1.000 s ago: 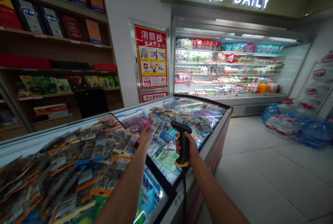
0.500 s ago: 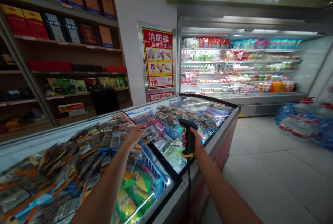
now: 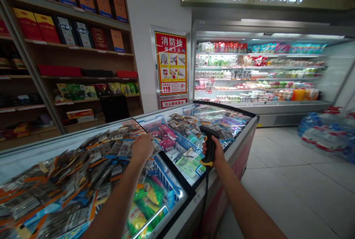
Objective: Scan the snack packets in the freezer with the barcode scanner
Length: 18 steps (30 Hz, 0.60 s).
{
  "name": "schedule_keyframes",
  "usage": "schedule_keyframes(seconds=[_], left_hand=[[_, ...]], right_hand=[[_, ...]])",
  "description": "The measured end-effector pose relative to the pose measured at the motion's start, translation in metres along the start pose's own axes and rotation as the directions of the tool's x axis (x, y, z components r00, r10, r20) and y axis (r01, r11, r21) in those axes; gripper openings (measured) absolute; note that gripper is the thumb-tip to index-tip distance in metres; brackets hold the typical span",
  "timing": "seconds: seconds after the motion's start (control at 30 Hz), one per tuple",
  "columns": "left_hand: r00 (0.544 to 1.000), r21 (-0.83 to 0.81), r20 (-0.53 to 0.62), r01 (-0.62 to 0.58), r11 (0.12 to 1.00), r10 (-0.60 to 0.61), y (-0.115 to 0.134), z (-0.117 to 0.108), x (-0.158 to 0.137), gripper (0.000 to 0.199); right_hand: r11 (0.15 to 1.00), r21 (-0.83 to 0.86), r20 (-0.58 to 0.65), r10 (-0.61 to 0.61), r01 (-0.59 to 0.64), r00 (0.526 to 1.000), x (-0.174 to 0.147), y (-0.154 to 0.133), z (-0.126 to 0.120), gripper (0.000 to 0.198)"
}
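A black and yellow barcode scanner point(image 3: 209, 146) is wrapped in my right hand point(image 3: 219, 152), its head tipped up to the left and its cable hanging down. My left hand point(image 3: 142, 146) is closed on a small flat packet point(image 3: 156, 147) over the chest freezer; the packet's edge shows at the right of the fingers and the rest is hidden. Around and below this hand lies a heap of similar dark packets with orange edges point(image 3: 94, 157). Green and yellow bags point(image 3: 151, 194) sit below the forearm, beside a blue basket point(image 3: 166, 174).
The chest freezer's black frame point(image 3: 177, 170) crosses between the two sections. Past it are pink packs point(image 3: 168, 135) and another blue basket point(image 3: 185, 142). Shelves of boxes point(image 3: 83, 48) stand left, a lit display cooler point(image 3: 257, 104) behind, and bundled water bottles point(image 3: 323, 139) on the floor at right.
My left hand has turned and drawn the packet slightly back, so less of it shows. The scanner has moved slightly right within the view. The whole view has shifted a little.
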<state>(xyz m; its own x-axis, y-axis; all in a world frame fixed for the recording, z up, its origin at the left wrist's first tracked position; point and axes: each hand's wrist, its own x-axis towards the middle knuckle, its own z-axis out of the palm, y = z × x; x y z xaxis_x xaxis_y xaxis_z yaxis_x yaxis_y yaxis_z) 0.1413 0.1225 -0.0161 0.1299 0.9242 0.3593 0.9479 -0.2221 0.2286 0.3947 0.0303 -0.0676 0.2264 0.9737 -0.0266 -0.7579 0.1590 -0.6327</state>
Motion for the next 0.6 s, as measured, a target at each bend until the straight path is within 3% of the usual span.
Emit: schedule_keyframes(seconds=[0.2,0.3,0.43,0.6], left_hand=[[0.989,-0.267,0.002,-0.140,0.954,0.146,0.066,0.037,0.021,0.023],[0.953,-0.176,0.106,-0.262,0.949,0.283,0.084,0.061,0.026,0.029],[0.912,0.039,0.231,-0.356,0.934,0.338,0.070,0.081,0.020,0.032],[0.965,0.216,0.129,-0.250,0.944,0.227,0.017,0.069,0.018,0.038]], right_hand=[[1.000,-0.004,-0.002,-0.026,0.026,1.000,0.005,-0.008,-0.004,0.022],[0.999,-0.007,-0.011,-0.034,0.034,0.999,0.009,-0.007,-0.005,0.022],[1.000,-0.004,-0.014,-0.017,0.017,1.000,0.012,-0.006,-0.007,0.025],[1.000,0.010,-0.030,0.009,-0.009,1.000,0.013,-0.008,-0.005,0.025]])
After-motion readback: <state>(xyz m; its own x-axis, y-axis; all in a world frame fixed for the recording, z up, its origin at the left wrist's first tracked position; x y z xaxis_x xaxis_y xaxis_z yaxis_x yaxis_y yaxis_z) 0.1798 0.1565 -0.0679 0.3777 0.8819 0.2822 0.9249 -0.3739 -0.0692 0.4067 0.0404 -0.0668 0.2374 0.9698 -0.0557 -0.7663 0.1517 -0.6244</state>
